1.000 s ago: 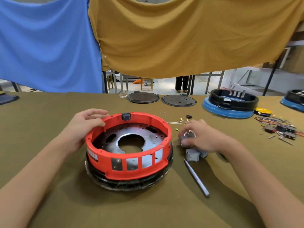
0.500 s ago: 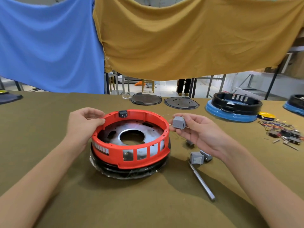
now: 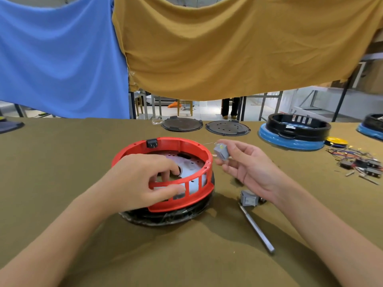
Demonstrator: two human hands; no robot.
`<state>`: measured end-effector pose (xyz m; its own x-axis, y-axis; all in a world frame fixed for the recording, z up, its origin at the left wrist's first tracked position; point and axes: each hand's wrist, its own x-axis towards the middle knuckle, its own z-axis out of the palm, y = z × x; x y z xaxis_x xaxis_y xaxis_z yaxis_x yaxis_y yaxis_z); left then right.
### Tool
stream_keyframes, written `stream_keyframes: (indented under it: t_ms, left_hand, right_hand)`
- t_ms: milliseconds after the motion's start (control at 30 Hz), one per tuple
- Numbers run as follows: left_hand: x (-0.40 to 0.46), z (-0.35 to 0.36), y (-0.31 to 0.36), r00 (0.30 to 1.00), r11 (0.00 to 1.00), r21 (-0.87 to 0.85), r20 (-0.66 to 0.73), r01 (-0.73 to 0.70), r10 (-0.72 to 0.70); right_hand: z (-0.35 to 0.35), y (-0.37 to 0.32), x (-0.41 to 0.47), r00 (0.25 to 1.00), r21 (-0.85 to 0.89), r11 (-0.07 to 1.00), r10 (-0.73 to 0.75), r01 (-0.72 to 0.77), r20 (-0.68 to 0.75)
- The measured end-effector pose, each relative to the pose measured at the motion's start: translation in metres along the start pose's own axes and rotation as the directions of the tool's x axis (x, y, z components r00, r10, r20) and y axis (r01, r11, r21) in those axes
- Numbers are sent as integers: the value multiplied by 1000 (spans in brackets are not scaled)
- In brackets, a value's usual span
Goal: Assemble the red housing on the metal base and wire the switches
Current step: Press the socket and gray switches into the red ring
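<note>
Left hand (image 3: 143, 179) grip moved to near rim of red housing (image 3: 165, 146), right hand (image 3: 248, 168) still pinching grey switch (image 3: 221, 152)

An olive cloth (image 3: 62, 162) covers the table. Behind it hang a blue sheet (image 3: 62, 59) and a mustard sheet (image 3: 228, 48), side by side. At the table's far edge lie two dark round plates (image 3: 182, 124), (image 3: 227, 128), just beside each other. To their right stands a black ring on a blue disc (image 3: 294, 133); another like it (image 3: 373, 127) is cut off by the right border. A yellow disc (image 3: 336, 140) lies between them. A slim metal tool (image 3: 257, 228), perhaps a screwdriver, lies near the front right. Under the sheets, someone's legs (image 3: 230, 107) stand on the pale floor.
</note>
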<state>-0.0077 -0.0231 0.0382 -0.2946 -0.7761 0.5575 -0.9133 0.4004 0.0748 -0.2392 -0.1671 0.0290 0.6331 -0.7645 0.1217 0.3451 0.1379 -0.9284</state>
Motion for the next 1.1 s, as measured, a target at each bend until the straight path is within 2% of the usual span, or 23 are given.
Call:
stream_keyframes:
  t_ms: [67, 133, 233, 367, 567, 700, 933, 1100]
  left_hand:
    - [-1, 3, -3, 999, 999, 32, 29, -16, 15]
    - [-2, 4, -7, 999, 996, 77, -23, -37, 38]
    - [-3, 5, -10, 995, 994, 112, -102, 17, -5]
    - [-3, 11, -9, 995, 985, 153, -84, 74, -62]
    - [-1, 24, -1, 990, 978, 190, -122, 87, -64]
    - [-2, 28, -1, 984, 973, 194, -150, 124, -95]
    - [-3, 27, 1, 973, 964, 198, -181, 177, -142]
    - [-3, 30, 2, 975, 952, 257, -187, 167, -121]
  right_hand:
    - [-2, 1, 0, 1000, 7, 1000, -24, 24, -7]
    - [-3, 2, 0, 999, 3, 999, -45, 45, 4]
    - [0, 6, -1, 995, -34, 997, -69, 71, 65]
    - [9, 13, -2, 989, -24, 999, -38, 42, 144]
    - [10, 15, -3, 989, -82, 995, -47, 59, 140]
    - [13, 17, -4, 993, -153, 986, -54, 71, 109]
    - [22, 21, -9, 988, -388, 909, -132, 154, 82]
    - [27, 26, -11, 972, -562, 794, -209, 234, 110]
